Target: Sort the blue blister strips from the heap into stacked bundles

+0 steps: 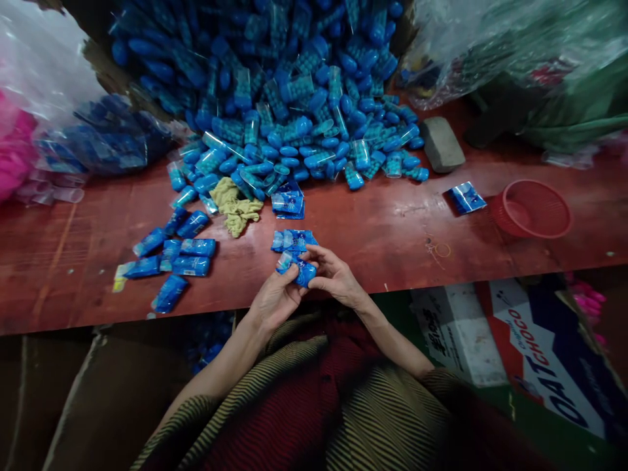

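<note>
At the near edge of the red table (392,242), both my hands close on one small blue packet (300,269). My left hand (275,301) pinches its left end. From the right side, my right hand (333,275) grips the same packet. Just beyond my fingers lie a few flat blue wrappers (293,241). A huge heap of blue capsule-shaped items (294,111) covers the far middle of the table. Several finished blue packets (181,258) lie in a loose group to my left.
A yellow cloth (236,206) lies near the heap. A red mesh basket (532,209), a lone blue packet (466,197) and a grey block (441,144) sit at the right. Plastic bags stand at both far corners. A printed carton (534,353) is below the table.
</note>
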A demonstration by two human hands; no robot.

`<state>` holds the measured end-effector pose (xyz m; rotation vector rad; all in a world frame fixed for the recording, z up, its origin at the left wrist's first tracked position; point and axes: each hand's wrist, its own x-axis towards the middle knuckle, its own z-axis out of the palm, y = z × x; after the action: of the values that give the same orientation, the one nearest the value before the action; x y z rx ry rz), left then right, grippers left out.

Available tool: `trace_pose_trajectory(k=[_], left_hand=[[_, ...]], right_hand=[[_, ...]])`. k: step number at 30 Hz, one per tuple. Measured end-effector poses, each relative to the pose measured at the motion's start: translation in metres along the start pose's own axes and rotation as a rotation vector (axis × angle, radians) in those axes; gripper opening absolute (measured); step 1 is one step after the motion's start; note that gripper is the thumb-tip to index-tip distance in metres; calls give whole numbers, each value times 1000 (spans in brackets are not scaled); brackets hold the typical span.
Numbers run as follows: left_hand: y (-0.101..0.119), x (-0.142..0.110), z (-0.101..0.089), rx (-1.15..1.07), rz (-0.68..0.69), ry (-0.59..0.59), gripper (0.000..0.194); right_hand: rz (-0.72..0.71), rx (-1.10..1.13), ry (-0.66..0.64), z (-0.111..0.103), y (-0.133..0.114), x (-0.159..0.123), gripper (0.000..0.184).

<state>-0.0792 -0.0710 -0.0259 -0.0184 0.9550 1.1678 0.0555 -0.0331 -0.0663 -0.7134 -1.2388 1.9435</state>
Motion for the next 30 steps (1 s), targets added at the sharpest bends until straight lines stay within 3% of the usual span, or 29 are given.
trace_pose_trajectory(k=[8,13,19,22,25,30], left_hand=[[-6,1,-2,-19,51,5,19],[-7,0,-8,25,85,-16,18],[-11,-5,-13,75,213,1,25],[-13,-9,-19,105,241,19,27],[-9,-16,-31,289,361,144,24],[33,-30,-71,842,732,531,18]], right_hand=[[-40,-116,9,0,6,2,56],[-31,-165,29,-2,10,1,67],[-9,-293,-29,10,9,-1,51],[46,-320,-110,15,10,-3,55],[116,-304,-201,15,14,-5,63],[151,-378,-70,17,22,-1,50]])
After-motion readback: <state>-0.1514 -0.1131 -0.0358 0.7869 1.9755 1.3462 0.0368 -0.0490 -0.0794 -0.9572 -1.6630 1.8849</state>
